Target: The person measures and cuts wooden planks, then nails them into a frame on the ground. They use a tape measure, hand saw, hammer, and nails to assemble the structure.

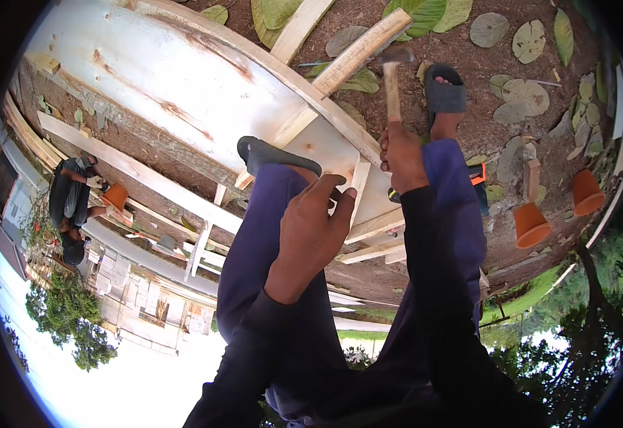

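Observation:
My right hand [404,155] is wrapped round the wooden handle of a hammer [393,93], its dark head pointing away from me over the soil. My left hand [310,232] is held in front of my left thigh, with fingers curled and thumb close to the forefinger. Whatever it may pinch is too small or hidden to name. Beyond it lies a wooden frame with a pale board [176,85] inside, edged by a long wooden strip [254,57]. A short wooden batten [361,53] crosses that strip. My left sandal [276,155] rests on the board.
Two orange pots [531,225] sit on the soil at right. An orange-and-black object [477,173] lies partly hidden behind my right leg. Large leaves [529,96] litter the ground. At far left, another person [72,200] crouches by an orange pot [116,196], beyond a long plank [140,171].

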Demonstrator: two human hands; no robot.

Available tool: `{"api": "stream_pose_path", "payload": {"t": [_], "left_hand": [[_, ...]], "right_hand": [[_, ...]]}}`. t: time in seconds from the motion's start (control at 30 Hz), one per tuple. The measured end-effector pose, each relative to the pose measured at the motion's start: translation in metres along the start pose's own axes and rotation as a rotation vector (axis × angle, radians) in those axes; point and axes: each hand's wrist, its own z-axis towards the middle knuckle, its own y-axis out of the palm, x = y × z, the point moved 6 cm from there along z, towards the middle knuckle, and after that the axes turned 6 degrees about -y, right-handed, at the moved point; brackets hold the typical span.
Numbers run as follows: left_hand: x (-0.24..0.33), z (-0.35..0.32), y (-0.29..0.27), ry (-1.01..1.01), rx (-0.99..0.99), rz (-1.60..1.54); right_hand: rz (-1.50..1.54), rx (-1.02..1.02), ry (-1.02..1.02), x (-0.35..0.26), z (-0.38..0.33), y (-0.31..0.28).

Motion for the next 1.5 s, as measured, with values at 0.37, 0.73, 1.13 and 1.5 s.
{"api": "stream_pose_path", "payload": {"t": [0.37,0.73,1.13,1.5], "left_hand": [[0.003,-0.001,0.006,0.046,-0.018,-0.04],[0.011,-0.01,0.002,0.12,-0.011,-0.058],[0.009,-0.011,-0.005,0.099,-0.015,-0.081],[0.01,-0.01,-0.009,0.069,0.001,-0.133]], "right_hand": [[-0.288,-0.156,0.023,0.023,-0.018,0.032],[-0.556,-0.046,-0.211,0.068,0.013,0.04],[-0.359,-0.083,0.012,0.039,-0.009,0.048],[-0.383,-0.12,-0.083,0.05,0.01,0.043]]}}
